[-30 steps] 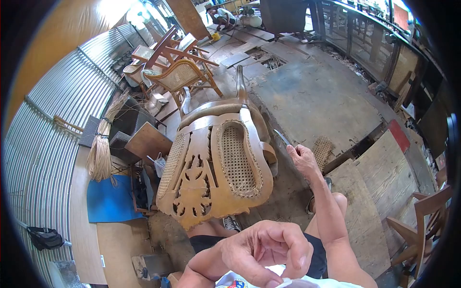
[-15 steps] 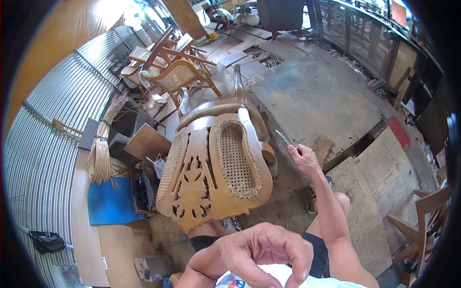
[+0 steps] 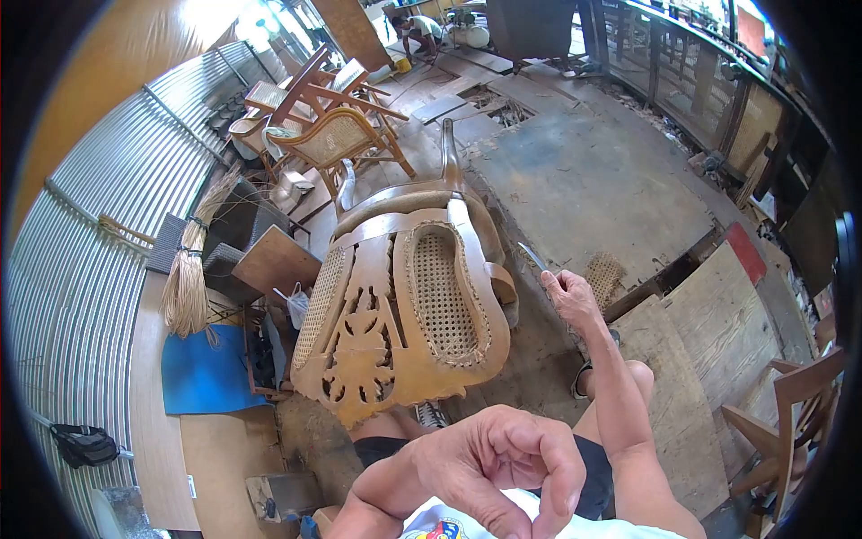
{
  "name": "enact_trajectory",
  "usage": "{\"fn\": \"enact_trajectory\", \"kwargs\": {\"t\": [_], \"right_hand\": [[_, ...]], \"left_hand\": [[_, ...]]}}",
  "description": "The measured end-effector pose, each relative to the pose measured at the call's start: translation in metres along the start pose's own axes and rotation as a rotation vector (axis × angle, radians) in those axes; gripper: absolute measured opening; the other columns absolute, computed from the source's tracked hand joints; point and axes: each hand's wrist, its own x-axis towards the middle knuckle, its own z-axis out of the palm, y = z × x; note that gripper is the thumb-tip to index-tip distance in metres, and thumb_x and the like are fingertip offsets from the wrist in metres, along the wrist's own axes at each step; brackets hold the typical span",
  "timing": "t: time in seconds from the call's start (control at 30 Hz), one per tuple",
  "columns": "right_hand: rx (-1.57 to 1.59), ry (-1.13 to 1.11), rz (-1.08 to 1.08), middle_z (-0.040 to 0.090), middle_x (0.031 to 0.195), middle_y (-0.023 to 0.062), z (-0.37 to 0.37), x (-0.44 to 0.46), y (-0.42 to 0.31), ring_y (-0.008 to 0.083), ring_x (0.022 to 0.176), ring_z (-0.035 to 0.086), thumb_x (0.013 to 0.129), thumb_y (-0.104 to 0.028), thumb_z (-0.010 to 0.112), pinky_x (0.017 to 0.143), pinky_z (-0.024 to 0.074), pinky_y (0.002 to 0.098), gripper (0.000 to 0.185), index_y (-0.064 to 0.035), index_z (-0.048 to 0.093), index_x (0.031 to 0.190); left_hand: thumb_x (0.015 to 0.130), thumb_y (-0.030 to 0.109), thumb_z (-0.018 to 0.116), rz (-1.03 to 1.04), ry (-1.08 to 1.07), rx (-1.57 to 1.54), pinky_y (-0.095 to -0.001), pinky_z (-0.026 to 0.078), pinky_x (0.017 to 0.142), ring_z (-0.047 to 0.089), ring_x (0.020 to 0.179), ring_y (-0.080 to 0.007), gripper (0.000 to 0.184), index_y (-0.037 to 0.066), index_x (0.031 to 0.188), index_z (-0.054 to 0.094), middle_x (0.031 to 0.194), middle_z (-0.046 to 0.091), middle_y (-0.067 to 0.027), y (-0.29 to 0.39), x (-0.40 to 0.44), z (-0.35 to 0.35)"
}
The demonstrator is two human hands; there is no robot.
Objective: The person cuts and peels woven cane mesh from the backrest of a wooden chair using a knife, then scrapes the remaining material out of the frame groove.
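A carved wooden chair (image 3: 480, 310) lies tipped in front of me, its backrest toward my lap and two legs pointing away. Woven cane fills the oval panel (image 3: 442, 305) on the right of the backrest, with a rough fringe along its edge. To the right of the chair, my right hand (image 3: 575, 301) is closed around a knife (image 3: 532, 256), its thin blade pointing up and left. Close to the camera, my left hand (image 3: 507, 467) is curled with thumb and fingers together, apart from the chair. Whatever its fingertips may hold cannot be made out.
A scrap of woven cane (image 3: 603, 277) lies on the floor beyond my right hand. Bundled cane strands (image 3: 186, 287) hang at left. Stacked chairs (image 3: 328, 139) stand behind, and wooden boards (image 3: 709, 350) lie at right. Another person (image 3: 417, 34) crouches far back.
The view has shifted slightly. My left hand has moved a little up and left, its fingers still curled. My right hand keeps the knife in nearly the same place beside the chair.
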Motion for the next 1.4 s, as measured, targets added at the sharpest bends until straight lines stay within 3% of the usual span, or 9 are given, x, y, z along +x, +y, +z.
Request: {"fn": "enact_trajectory", "kwargs": {"t": [0.43, 0.93, 1.0, 1.1, 1.13, 1.23, 1.27, 1.37, 1.4], "right_hand": [[-0.014, 0.002, -0.001, 0.059, 0.069, 0.0101, -0.003, 0.000, -0.001, 0.0183, 0.066, 0.054, 0.096, -0.052, 0.062, 0.062, 0.0453, 0.0376, 0.055, 0.0014, 0.063, 0.084], [-0.023, 0.013, -0.019, 0.059, 0.068, 0.0109, 0.002, 0.008, 0.009, 0.0178, 0.065, 0.052, 0.095, -0.052, 0.063, 0.062, 0.0460, 0.0371, 0.055, 0.0014, 0.065, 0.085], [-0.018, -0.013, 0.008, 0.060, 0.069, 0.0106, -0.001, -0.002, -0.015, 0.0179, 0.066, 0.053, 0.095, -0.052, 0.063, 0.062, 0.0463, 0.0369, 0.055, 0.0012, 0.065, 0.086], [0.000, -0.031, 0.042, 0.061, 0.069, 0.0096, -0.001, 0.002, -0.003, 0.0174, 0.066, 0.054, 0.095, -0.054, 0.063, 0.063, 0.0466, 0.0365, 0.055, 0.0008, 0.066, 0.086], [0.003, -0.026, 0.040, 0.061, 0.069, 0.0091, -0.001, 0.002, -0.004, 0.0170, 0.066, 0.054, 0.095, -0.054, 0.063, 0.063, 0.0464, 0.0364, 0.055, 0.0007, 0.066, 0.086], [0.027, -0.017, 0.026, 0.061, 0.069, 0.0092, 0.002, 0.003, 0.002, 0.0166, 0.067, 0.054, 0.096, -0.054, 0.063, 0.063, 0.0463, 0.0360, 0.055, 0.0010, 0.066, 0.086], [0.010, -0.015, 0.025, 0.061, 0.070, 0.0099, 0.002, 0.003, 0.002, 0.0175, 0.067, 0.055, 0.096, -0.053, 0.063, 0.063, 0.0464, 0.0366, 0.056, 0.0013, 0.066, 0.086], [-0.010, 0.003, 0.000, 0.062, 0.070, 0.0117, 0.002, 0.003, 0.001, 0.0196, 0.067, 0.056, 0.096, -0.053, 0.063, 0.064, 0.0467, 0.0378, 0.056, 0.0017, 0.065, 0.086], [-0.021, 0.004, -0.014, 0.062, 0.070, 0.0128, 0.002, 0.004, 0.000, 0.0208, 0.067, 0.056, 0.096, -0.053, 0.062, 0.064, 0.0468, 0.0386, 0.056, 0.0019, 0.065, 0.086]], "left_hand": [[0.077, -0.011, 0.071, -0.124, 0.091, 0.051, -0.0240, 0.042, 0.076, 0.060, 0.082, -0.0171, 0.030, 0.004, 0.095, 0.052, 0.086, 0.061, -0.0125, 0.004, -0.005, 0.001], [0.074, -0.011, 0.072, 0.204, 0.191, 0.029, -0.0249, 0.038, 0.070, 0.052, 0.073, -0.0143, 0.037, 0.010, 0.084, 0.043, 0.082, 0.059, -0.0118, 0.018, 0.024, 0.004], [0.080, 0.001, 0.073, 0.361, 0.142, 0.179, -0.0311, 0.037, 0.042, 0.059, 0.050, -0.0189, 0.033, 0.014, 0.090, 0.044, 0.067, 0.064, -0.0077, 0.018, 0.041, 0.007], [0.081, 0.002, 0.074, 0.333, -0.088, 0.191, -0.0289, 0.037, 0.042, 0.058, 0.047, -0.0169, 0.037, 0.015, 0.088, 0.041, 0.063, 0.063, -0.0061, 0.022, 0.056, -0.002], [0.084, 0.020, 0.079, 0.289, -0.231, 0.266, -0.0356, 0.053, 0.060, 0.071, 0.076, -0.0277, 0.035, 0.010, 0.105, 0.052, 0.088, 0.070, -0.0214, 0.028, 0.047, -0.017], [0.079, 0.043, 0.084, 0.467, -0.426, 0.090, -0.0244, 0.049, 0.077, 0.066, 0.093, -0.0227, 0.064, -0.006, 0.109, 0.055, 0.098, 0.065, -0.0212, 0.012, 0.063, -0.015], [0.081, 0.015, 0.083, 0.700, -0.685, 0.059, -0.0343, 0.052, 0.075, 0.066, 0.085, -0.0262, 0.040, -0.001, 0.107, 0.056, 0.099, 0.067, -0.0224, -0.009, 0.101, -0.014], [0.086, 0.029, 0.081, 0.463, -0.106, 0.146, -0.0384, 0.054, 0.085, 0.067, 0.103, -0.0312, 0.057, -0.006, 0.120, 0.051, 0.110, 0.064, -0.0267, -0.022, 0.037, -0.004], [0.086, 0.034, 0.080, 0.422, -0.235, 0.115, -0.0403, 0.054, 0.090, 0.065, 0.111, -0.0343, 0.064, -0.010, 0.122, 0.052, 0.112, 0.063, -0.0287, -0.019, 0.040, -0.014]]}}
